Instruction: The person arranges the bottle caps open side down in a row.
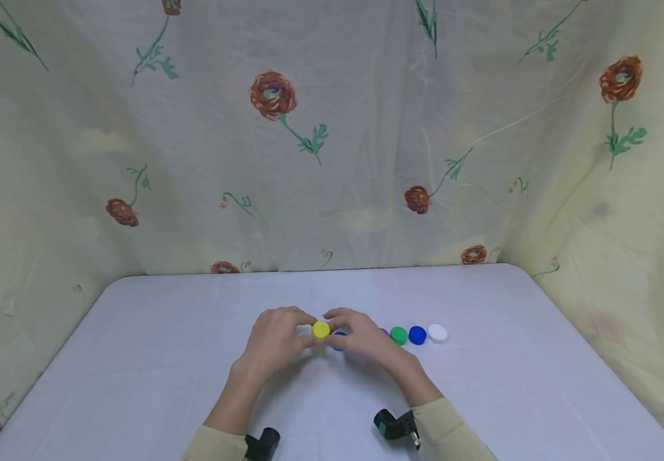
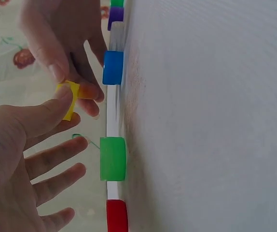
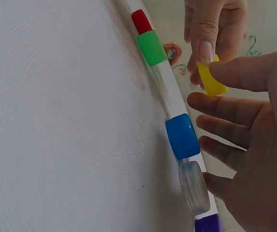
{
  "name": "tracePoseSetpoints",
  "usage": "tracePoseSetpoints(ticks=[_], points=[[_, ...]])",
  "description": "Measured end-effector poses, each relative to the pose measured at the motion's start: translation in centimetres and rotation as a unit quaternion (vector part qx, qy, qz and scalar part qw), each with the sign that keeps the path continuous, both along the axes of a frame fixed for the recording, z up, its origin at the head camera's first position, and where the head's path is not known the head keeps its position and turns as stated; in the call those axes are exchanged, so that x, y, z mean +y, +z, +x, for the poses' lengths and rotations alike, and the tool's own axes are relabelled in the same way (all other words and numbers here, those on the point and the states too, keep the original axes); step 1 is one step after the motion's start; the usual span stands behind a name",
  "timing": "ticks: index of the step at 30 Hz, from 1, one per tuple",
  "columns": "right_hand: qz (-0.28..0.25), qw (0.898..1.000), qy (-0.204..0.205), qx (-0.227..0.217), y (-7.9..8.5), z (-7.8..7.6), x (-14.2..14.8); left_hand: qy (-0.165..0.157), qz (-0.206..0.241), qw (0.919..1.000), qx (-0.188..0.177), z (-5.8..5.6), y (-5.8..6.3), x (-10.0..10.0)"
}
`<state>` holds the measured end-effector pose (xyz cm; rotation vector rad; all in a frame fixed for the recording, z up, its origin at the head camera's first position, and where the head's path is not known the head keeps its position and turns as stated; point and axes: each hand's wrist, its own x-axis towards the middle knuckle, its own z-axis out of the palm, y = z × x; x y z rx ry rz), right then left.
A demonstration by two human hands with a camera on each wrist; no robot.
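Observation:
A yellow bottle cap is held up off the table between both hands. My left hand pinches one side of it between thumb and index finger, the other fingers spread. Opposite, my right hand grips it with its thumb and index finger. Below the hands a blue cap sits on the table. A light green cap and a red cap stand under the left hand, hidden in the head view. Near the right hand's lower fingers is a clear ridged cap.
The row runs on to the right with a purple cap, a green cap, a dark blue cap and a white cap. They lie on a white-covered table. A flowered curtain hangs behind and at both sides.

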<state>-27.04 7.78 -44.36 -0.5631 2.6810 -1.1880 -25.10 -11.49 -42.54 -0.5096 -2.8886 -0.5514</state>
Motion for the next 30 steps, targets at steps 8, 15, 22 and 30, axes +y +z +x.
tracePoseSetpoints(ticks=[8,15,22,30], points=[[0.015,1.000,0.003,0.013,-0.16,0.00,-0.15,0.002,0.002,1.0000,-0.006,-0.08,-0.11,-0.19],[0.023,0.999,0.002,0.036,-0.32,-0.08,-0.26,0.002,0.003,0.9999,-0.012,-0.12,-0.10,-0.29],[0.021,0.998,0.000,0.062,-0.25,0.08,-0.36,0.004,-0.004,0.9997,-0.023,-0.18,-0.21,-0.30],[0.027,0.996,0.006,0.086,-0.06,0.13,-0.44,0.008,-0.002,0.9998,-0.017,-0.24,-0.36,-0.26]])
